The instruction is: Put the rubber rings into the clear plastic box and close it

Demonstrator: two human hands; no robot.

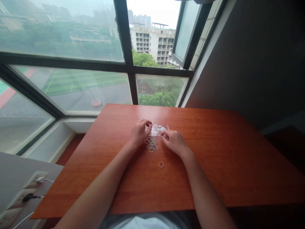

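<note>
A small clear plastic box (154, 129) with white markings lies on the table between my hands, seemingly opened out into two halves. My left hand (140, 133) is at its left side, thumb and forefinger pinched together near the top edge. What sits between those fingertips is too small to make out. At the box's front right, my right hand (175, 142) has curled fingers gripping the edge. Just in front of the box is a loose pile of several pale, thin rings (151, 145), looking like small hair ties. One pinkish ring (161, 164) lies apart, nearer to me.
The reddish-brown wooden table (214, 159) reaches to the window frame (133, 70), one pane of which stands open at the upper right. A dark wall (250, 63) rises on the right. At lower left, wall sockets hold a white plug (41, 180) and a black plug (29, 197).
</note>
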